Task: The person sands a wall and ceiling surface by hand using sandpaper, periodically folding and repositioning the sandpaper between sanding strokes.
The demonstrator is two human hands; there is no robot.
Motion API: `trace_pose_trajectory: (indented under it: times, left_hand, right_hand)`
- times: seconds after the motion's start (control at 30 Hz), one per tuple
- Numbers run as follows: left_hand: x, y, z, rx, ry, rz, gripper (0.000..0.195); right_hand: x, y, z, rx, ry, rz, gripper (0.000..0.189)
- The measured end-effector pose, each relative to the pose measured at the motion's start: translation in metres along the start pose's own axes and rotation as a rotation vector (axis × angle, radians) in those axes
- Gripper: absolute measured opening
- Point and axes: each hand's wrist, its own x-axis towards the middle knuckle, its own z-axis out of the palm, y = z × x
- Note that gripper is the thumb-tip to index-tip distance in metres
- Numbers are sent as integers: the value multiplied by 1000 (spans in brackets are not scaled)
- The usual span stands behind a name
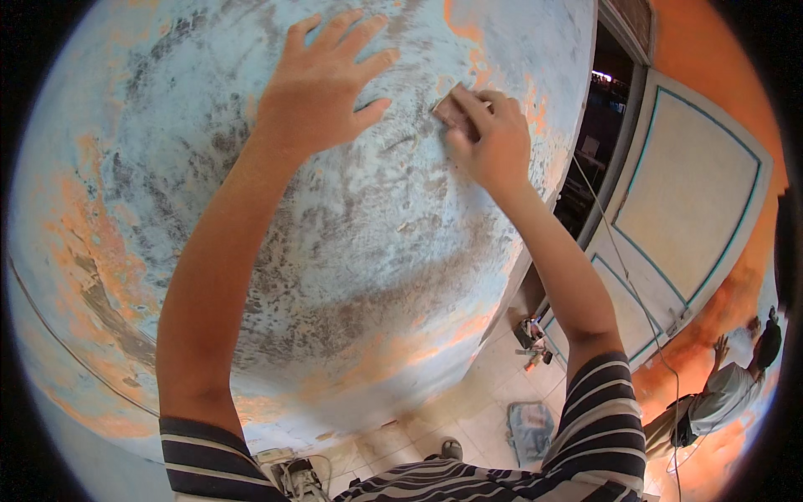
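Observation:
A wall with worn light blue paint point(351, 251) fills most of the head view, with orange and dark patches showing through. My left hand point(320, 81) lies palm against the upper part of this wall, fingers spread, holding nothing. To its right, my right hand point(495, 138) grips a small brownish sanding block or folded sandpaper point(453, 114) and presses it to the wall. The fingers curl over the block and hide part of it. Around the block the paint is scuffed, with orange flecks just above and to the right.
A white door with teal trim point(696, 188) stands open at right beside a dark doorway point(602, 125). A cord point(627, 270) hangs across it. Another person point(721, 395) works at an orange wall. Tools point(532, 339) and a blue bag or cloth point(531, 433) lie on the tiled floor point(401, 442).

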Motion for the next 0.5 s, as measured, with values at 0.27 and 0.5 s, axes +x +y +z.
trace_pose_trajectory:
  times: [0.27,0.5]
  left_hand:
    - [0,1,1,-7,10,5,53]
    - [-2,-1,1,-12,26,9,52]
  right_hand:
    - [2,-1,-1,-12,7,15,53]
    - [-3,-12,-1,-4,3,33,52]
